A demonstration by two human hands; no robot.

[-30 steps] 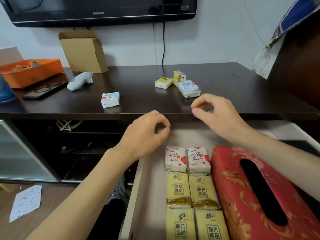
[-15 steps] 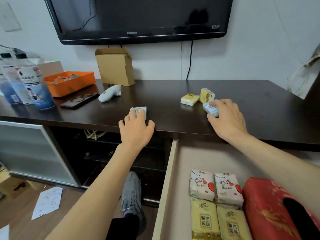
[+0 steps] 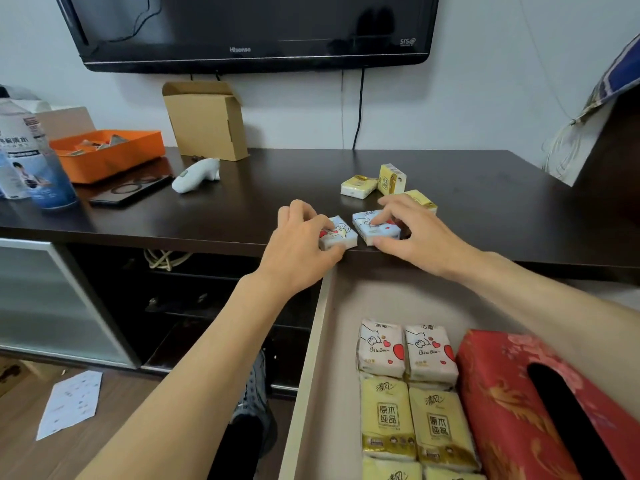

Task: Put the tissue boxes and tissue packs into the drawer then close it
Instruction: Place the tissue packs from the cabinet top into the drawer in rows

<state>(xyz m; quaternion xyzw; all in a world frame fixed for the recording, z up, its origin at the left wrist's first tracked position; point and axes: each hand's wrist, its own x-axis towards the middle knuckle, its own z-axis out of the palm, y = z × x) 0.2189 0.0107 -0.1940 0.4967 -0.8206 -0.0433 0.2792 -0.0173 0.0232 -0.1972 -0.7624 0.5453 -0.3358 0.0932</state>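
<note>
My left hand (image 3: 300,242) grips a small blue tissue pack with red hearts (image 3: 338,233) at the front edge of the dark cabinet top (image 3: 263,202). Beside it, my right hand (image 3: 414,233) holds a second blue tissue pack (image 3: 375,227). Three yellow tissue packs (image 3: 358,185) lie just behind them on the top. Below, the open drawer (image 3: 341,341) holds two pink packs (image 3: 405,351), several yellow packs (image 3: 414,420) and a red tissue box (image 3: 512,403) at the right.
On the cabinet top stand an orange tray (image 3: 107,152), a cardboard box (image 3: 206,119), a white handheld device (image 3: 197,174), a black phone (image 3: 130,192) and bottles (image 3: 33,157) at the left. A TV (image 3: 249,29) hangs above. Paper (image 3: 71,403) lies on the floor.
Both hands went from above the drawer up to the cabinet top, closed on a blue pack each and drew them together to the front edge.
</note>
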